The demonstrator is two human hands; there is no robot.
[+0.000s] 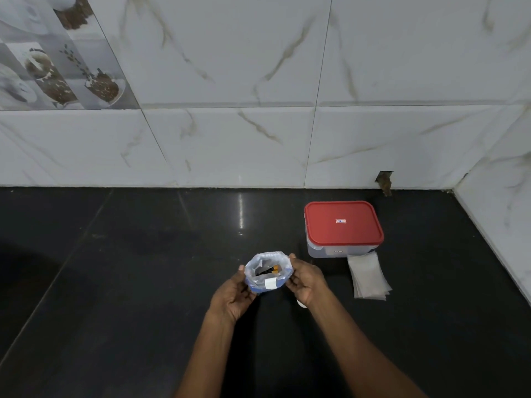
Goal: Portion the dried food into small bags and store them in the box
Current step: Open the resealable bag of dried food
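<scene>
1 head view, wide-angle, facing forward and down; black counter (115,282) near, tiled wall (230,139) behind.

Food pouch (268,271) — blue and clear plastic with a white label on its near side. Its mouth is spread open, showing dark and orange pieces inside. It is upright, gripped at its sides by the left hand (232,295) and right hand (306,278). Box (343,228) — translucent body, red lid on, behind and right of the pouch. Small bags (367,278): flat translucent stack, lying just in front of the box.
</scene>
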